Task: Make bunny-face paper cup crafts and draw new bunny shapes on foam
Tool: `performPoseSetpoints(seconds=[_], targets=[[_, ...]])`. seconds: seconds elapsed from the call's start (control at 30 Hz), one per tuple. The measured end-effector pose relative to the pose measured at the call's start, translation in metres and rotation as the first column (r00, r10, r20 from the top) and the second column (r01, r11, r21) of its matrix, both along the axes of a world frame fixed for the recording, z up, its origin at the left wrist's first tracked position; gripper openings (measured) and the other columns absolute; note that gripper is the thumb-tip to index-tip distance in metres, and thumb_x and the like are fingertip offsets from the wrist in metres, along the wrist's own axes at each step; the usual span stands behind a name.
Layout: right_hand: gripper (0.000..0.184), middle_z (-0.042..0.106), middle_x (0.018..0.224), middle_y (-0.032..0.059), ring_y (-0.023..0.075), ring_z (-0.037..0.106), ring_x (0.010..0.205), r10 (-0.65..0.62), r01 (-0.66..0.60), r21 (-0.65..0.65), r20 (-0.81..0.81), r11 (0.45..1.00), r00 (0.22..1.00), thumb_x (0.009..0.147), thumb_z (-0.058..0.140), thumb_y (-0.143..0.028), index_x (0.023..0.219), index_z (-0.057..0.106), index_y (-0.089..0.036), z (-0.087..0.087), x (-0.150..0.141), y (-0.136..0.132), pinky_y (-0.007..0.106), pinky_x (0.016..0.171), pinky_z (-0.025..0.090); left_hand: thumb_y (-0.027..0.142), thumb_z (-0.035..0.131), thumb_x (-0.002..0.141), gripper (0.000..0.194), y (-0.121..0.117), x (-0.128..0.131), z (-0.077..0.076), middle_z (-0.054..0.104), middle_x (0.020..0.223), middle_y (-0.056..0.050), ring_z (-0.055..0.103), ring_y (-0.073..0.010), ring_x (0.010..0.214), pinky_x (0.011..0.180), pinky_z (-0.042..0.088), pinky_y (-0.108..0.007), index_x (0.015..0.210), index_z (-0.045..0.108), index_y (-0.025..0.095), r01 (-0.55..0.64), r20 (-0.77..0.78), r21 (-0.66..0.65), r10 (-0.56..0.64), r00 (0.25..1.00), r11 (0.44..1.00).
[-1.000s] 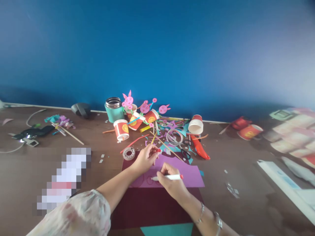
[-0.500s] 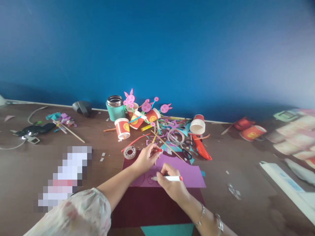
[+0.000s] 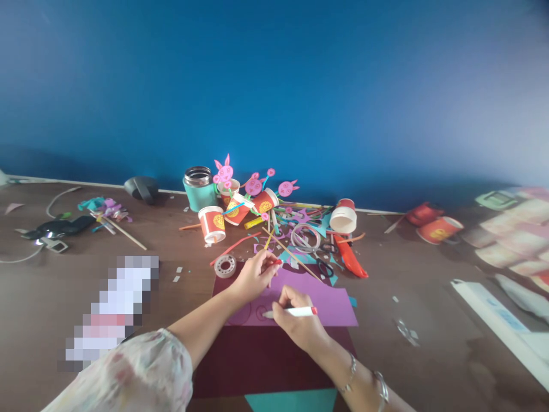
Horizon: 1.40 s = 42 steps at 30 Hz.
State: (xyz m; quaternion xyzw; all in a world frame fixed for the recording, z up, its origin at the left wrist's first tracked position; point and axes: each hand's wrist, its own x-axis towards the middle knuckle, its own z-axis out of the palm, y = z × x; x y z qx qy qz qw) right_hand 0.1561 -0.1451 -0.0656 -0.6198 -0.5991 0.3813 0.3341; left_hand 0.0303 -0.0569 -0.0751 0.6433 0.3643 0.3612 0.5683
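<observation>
My right hand grips a white marker with a red end. Its tip meets a purple sheet of paper, beside a small drawn ring and a larger curved outline. Between the fingers and thumb of my left hand is a red marker cap, above the sheet's left part. Under the purple sheet lies a dark maroon sheet. A roll of tape sits just left of my left hand, and black-handled scissors rest beyond the sheet.
Behind the sheets stand red paper cups with pink animal-face cutouts, near a teal jar. Sticks and paper scraps clutter the middle. A red pouch and an upturned cup lie right; keys lie far left.
The marker tip has shifted very slightly while the small ring on the purple paper looks more closed. My left hand stays in place with the cap.
</observation>
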Motion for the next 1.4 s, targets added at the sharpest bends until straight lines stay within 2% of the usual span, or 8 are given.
performPoseSetpoints(seconds=[0.27, 0.4, 0.53, 0.73, 0.93, 1.4], targets=[[0.026, 0.033, 0.047, -0.0083, 0.0068, 0.034, 0.043, -0.092, 0.095, 0.057, -0.053, 0.994, 0.994, 0.073, 0.051, -0.025, 0.056, 0.033, -0.021, -0.0039, 0.001, -0.0001, 0.018, 0.042, 0.032, 0.028, 0.053, 0.081, 0.013, -0.0006, 0.0002, 0.0014, 0.056, 0.071, 0.002, 0.05, -0.0071, 0.048, 0.045, 0.042, -0.019, 0.088, 0.051, 0.017, -0.013, -0.015, -0.011, 0.013, 1.0, 1.0], [0.027, 0.034, 0.046, -0.0085, 0.0069, 0.036, 0.042, -0.065, 0.065, 0.038, -0.011, 0.997, 0.998, 0.074, 0.052, -0.026, 0.056, 0.033, -0.021, -0.0043, 0.001, -0.0007, 0.018, 0.042, 0.033, 0.028, 0.052, 0.082, 0.013, -0.0004, 0.0005, 0.0013, 0.056, 0.07, 0.002, 0.05, -0.0071, 0.047, 0.045, 0.041, -0.02, 0.088, 0.051, 0.017, -0.007, -0.007, -0.006, 0.007, 1.0, 1.0], [0.026, 0.036, 0.047, -0.0086, 0.0069, 0.04, 0.042, -0.05, 0.05, 0.01, -0.046, 0.999, 0.998, 0.076, 0.053, -0.027, 0.058, 0.034, -0.022, -0.0046, 0.0004, -0.0016, 0.017, 0.043, 0.035, 0.029, 0.052, 0.082, 0.013, -0.0002, 0.001, 0.0022, 0.056, 0.07, 0.003, 0.049, -0.007, 0.045, 0.044, 0.041, -0.02, 0.088, 0.05, 0.017, -0.005, -0.018, -0.003, 0.005, 1.0, 1.0], [0.027, 0.036, 0.047, -0.0085, 0.0072, 0.04, 0.043, -0.065, 0.065, 0.045, -0.011, 0.997, 0.998, 0.076, 0.052, -0.026, 0.057, 0.033, -0.022, -0.0055, 0.0005, 0.0003, 0.018, 0.046, 0.037, 0.029, 0.051, 0.082, 0.013, -0.0001, 0.0009, 0.0022, 0.056, 0.069, 0.003, 0.049, -0.0071, 0.045, 0.044, 0.04, -0.02, 0.088, 0.05, 0.017, -0.002, -0.021, 0.002, 0.002, 1.0, 1.0], [0.026, 0.034, 0.046, -0.0087, 0.0068, 0.035, 0.043, -0.071, 0.069, 0.076, 0.016, 0.995, 0.997, 0.074, 0.05, -0.023, 0.057, 0.031, -0.022, -0.0043, 0.0014, 0.0003, 0.018, 0.044, 0.034, 0.029, 0.052, 0.082, 0.013, 0.0005, 0.0006, -0.0002, 0.057, 0.07, 0.002, 0.049, -0.0075, 0.046, 0.044, 0.041, -0.02, 0.088, 0.05, 0.018, -0.005, -0.008, 0.001, 0.005, 1.0, 1.0], [0.024, 0.035, 0.044, -0.0081, 0.0067, 0.034, 0.041, -0.051, 0.051, 0.01, 0.01, 0.999, 0.999, 0.071, 0.05, -0.024, 0.054, 0.032, -0.022, -0.0026, 0.0001, -0.0001, 0.017, 0.04, 0.03, 0.03, 0.051, 0.084, 0.013, 0.0014, 0.0008, -0.0039, 0.057, 0.069, 0.002, 0.049, -0.0074, 0.044, 0.045, 0.039, -0.02, 0.087, 0.048, 0.018, 0.008, 0.0, 0.01, -0.008, 1.0, 1.0]])
